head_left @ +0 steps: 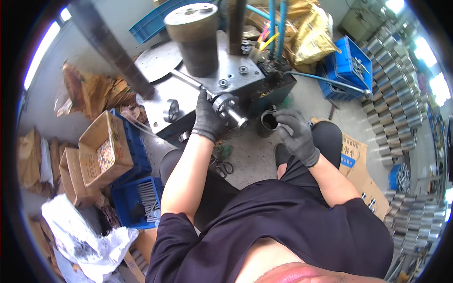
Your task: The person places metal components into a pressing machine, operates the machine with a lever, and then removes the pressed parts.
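Note:
My left hand (207, 117), in a dark grey glove, closes around a shiny metal shaft (236, 118) beside the steel worktable. A round metal flange (224, 102) sits around the shaft, just right of my fingers. My gloved right hand (298, 136) has its thumb and fingers apart, with nothing visible between them. Its fingertips are at the rim of a dark open-topped cylinder (267, 123); whether they touch it I cannot tell. On the steel worktable (188, 101), a metal ring (171, 110) stands left of my left hand, and small ring parts (223, 83) lie beyond it.
A thick metal column (194, 47) rises over the worktable between dark posts. Cardboard boxes (106, 151) and a blue bin of rods (137, 203) stand at left. Blue crates (347, 66) are at far right, near stacked metal cylinders (387, 94). Scissors (223, 168) lie below the table.

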A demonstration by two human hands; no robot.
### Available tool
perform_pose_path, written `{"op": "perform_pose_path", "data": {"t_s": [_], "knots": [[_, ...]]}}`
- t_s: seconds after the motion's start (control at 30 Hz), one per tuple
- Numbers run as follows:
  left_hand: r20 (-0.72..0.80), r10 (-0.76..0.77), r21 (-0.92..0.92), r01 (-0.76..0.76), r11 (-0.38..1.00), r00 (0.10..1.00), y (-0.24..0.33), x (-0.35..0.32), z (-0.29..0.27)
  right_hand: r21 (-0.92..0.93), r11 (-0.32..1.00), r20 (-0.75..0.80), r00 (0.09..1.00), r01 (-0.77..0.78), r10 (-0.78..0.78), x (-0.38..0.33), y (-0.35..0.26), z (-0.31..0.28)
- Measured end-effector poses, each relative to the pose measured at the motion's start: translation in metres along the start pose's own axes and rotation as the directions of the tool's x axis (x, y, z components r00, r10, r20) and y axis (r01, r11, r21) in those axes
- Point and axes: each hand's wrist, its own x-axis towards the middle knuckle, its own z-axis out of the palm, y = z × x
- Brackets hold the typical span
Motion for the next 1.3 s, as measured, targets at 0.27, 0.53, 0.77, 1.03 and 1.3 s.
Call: {"op": "perform_pose_path", "data": {"t_s": [0.27, 0.53, 0.77, 1.03, 1.3], "knots": [[0.054, -0.019, 0.298, 0.002, 0.955, 0.998, -0.071, -0.044, -0.011, 0.311, 0.357, 0.547, 0.473, -0.881, 0.691, -0.023, 0.040, 0.048], [0.222, 0.206, 0.783, -0.300, 0.545, 0.953, -0.118, -0.049, 0.005, 0.611, 0.133, 0.578, 0.555, -0.780, 0.599, -0.044, 0.043, 0.099], [0.483, 0.211, 0.825, -0.523, 0.216, 0.850, -0.102, -0.040, -0.008, 0.545, 0.210, 0.490, 0.511, -0.812, 0.706, -0.034, 0.000, 0.023], [0.441, 0.153, 0.867, -0.464, 0.184, 0.884, -0.114, -0.022, -0.014, 0.899, -0.096, 0.362, 0.601, -0.427, 0.713, -0.050, -0.009, -0.094], [0.540, 0.130, 0.828, -0.553, 0.095, 0.831, -0.116, -0.024, -0.007, 0.992, 0.097, -0.029, 0.595, -0.082, 0.803, -0.141, -0.011, -0.275]]}}
